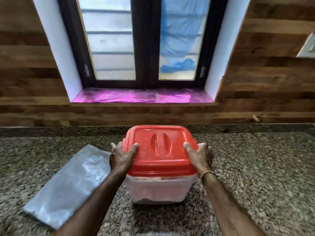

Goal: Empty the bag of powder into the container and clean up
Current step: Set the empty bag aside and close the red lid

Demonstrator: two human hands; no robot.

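Head view looks down on a speckled granite counter point(255, 167) below a window point(144, 40) set in a wood-panelled wall point(25, 65). At the middle of the counter stands a translucent plastic container point(158, 188), upright, with its red lid point(158, 150) on top. The lid is a rounded square with no clear long axis, and its two raised grip ridges run away from the person, toward the window. It looks slightly tilted, the near edge lower than the far one, though the wide lens may add to that. Through the container's wall a pale layer of powder shows near the bottom.

Left hand point(121, 157) clasps the lid's left edge, thumb lying across the top and the fingers wrapped down over the side. Right hand point(199, 155) mirrors it on the right edge, thumb on top pointing inward, fingers curled over the rim; a thread band sits on that wrist. Both forearms reach in from the lower edge of the frame and converge on the lid.

A flattened clear plastic bag point(68, 184) lies on the counter just left of the container, its long axis running from near-left to far-right, its far end close beside the left hand.
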